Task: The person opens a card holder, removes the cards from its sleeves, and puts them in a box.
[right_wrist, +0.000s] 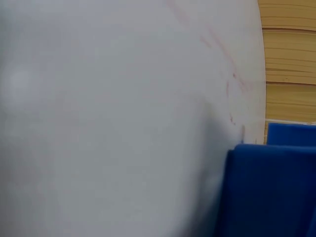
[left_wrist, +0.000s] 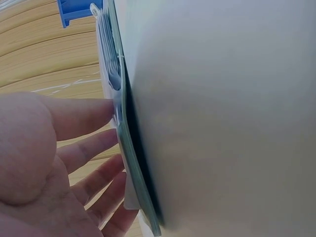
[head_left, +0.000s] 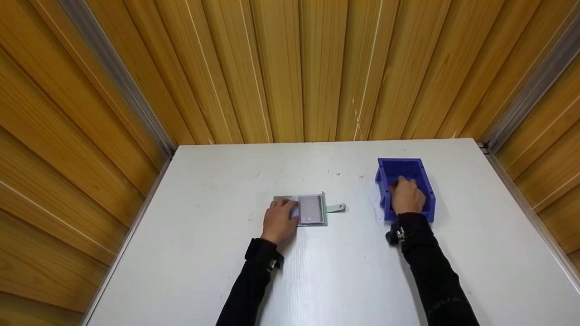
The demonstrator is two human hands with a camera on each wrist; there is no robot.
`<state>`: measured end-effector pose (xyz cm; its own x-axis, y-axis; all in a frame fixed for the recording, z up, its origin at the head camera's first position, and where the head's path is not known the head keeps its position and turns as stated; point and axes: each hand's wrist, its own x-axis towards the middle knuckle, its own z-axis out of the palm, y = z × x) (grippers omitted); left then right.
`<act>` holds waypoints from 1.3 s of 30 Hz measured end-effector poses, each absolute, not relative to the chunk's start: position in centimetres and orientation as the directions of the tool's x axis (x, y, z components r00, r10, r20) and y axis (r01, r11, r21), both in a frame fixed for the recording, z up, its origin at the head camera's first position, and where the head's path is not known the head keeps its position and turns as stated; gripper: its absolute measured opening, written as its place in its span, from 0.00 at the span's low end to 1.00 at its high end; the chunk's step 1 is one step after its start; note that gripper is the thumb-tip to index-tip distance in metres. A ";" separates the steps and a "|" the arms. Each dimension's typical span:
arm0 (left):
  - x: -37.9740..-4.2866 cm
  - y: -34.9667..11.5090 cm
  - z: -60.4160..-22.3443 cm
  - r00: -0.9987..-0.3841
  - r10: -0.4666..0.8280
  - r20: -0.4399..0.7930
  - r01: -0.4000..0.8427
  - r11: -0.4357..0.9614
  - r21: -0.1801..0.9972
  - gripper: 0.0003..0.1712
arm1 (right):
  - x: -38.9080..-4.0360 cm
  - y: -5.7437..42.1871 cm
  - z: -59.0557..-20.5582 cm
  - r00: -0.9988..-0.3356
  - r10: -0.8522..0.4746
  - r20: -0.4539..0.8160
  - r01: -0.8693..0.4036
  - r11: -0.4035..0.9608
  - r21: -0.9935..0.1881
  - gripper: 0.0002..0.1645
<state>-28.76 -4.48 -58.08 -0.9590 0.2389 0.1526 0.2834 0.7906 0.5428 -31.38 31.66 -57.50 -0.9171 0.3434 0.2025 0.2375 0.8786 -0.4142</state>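
Observation:
A mint-green card holder [head_left: 311, 210] lies spread open on the table, its clear plastic sleeves [left_wrist: 107, 47] showing and its snap strap [head_left: 336, 208] stretched to the right. Across its left half rests my left hand [head_left: 278, 222], thumb and fairly straight fingers touching the sleeves and cover. My right hand [head_left: 408, 198] reaches down inside a blue plastic bin [head_left: 384, 206], fingers bent. Something reddish shows beside those fingertips, too small to identify. Whether the right hand grips it is hidden; the right wrist view has only the bin's outer wall [right_wrist: 269, 192] and tabletop.
The white table [head_left: 217, 190] carries the card holder near its middle and the bin on the right. Wood-patterned panels [head_left: 299, 72] rise behind and at both sides, with metal posts [head_left: 122, 77] in the corners.

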 end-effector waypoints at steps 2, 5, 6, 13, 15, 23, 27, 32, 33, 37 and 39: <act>-28.8 -4.5 -58.1 -0.959 0.239 0.155 0.285 0.790 0.543 0.23 | -31.3 31.7 -57.4 -0.914 0.344 0.214 0.237 0.883 -0.406 0.21; -28.9 -4.5 -58.1 -0.959 0.238 0.152 0.282 0.789 0.546 0.23 | -31.3 31.7 -57.4 -0.909 0.353 0.222 0.236 0.875 -0.424 0.19; -28.9 -4.5 -58.1 -0.960 0.238 0.148 0.280 0.788 0.549 0.23 | -31.3 31.7 -57.4 -0.907 0.355 0.224 0.236 0.872 -0.428 0.19; -28.9 -4.5 -58.3 -0.963 0.230 0.140 0.269 0.789 0.552 0.23 | -31.4 31.6 -57.3 -0.904 0.350 0.247 0.229 0.882 -0.412 0.19; -28.9 -4.4 -58.3 -0.964 0.229 0.136 0.265 0.789 0.554 0.23 | -31.4 31.6 -57.3 -0.902 0.349 0.255 0.228 0.885 -0.407 0.19; -28.7 -4.5 -58.2 -0.958 0.239 0.160 0.288 0.787 0.546 0.23 | -31.5 31.8 -57.5 -0.891 0.386 0.238 0.259 0.863 -0.433 0.21; -28.7 -4.5 -58.2 -0.958 0.238 0.160 0.287 0.788 0.544 0.23 | -31.5 32.0 -57.2 -0.887 0.421 0.189 0.284 0.822 -0.493 0.24; -28.8 -4.4 -58.2 -0.959 0.243 0.148 0.284 0.791 0.541 0.23 | -31.4 31.7 -55.7 -0.862 0.468 0.197 0.276 0.757 -0.593 0.26; -28.8 -4.4 -58.2 -0.958 0.243 0.151 0.286 0.792 0.539 0.23 | -31.4 31.5 -55.3 -0.853 0.477 0.214 0.265 0.747 -0.610 0.26; -28.7 -4.5 -58.1 -0.959 0.243 0.144 0.282 0.791 0.543 0.23 | -31.6 29.8 -53.5 -0.811 0.483 0.331 0.177 0.741 -0.648 0.24; -28.7 -4.5 -58.0 -0.959 0.243 0.145 0.282 0.790 0.545 0.23 | -31.7 28.5 -52.7 -0.792 0.458 0.405 0.102 0.752 -0.651 0.22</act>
<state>-28.71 -4.49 -58.04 -0.9592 0.2426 0.1452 0.2822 0.7898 0.5446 -31.73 28.47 -52.72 -0.7917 0.4576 0.4048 0.1021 0.7523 -0.6508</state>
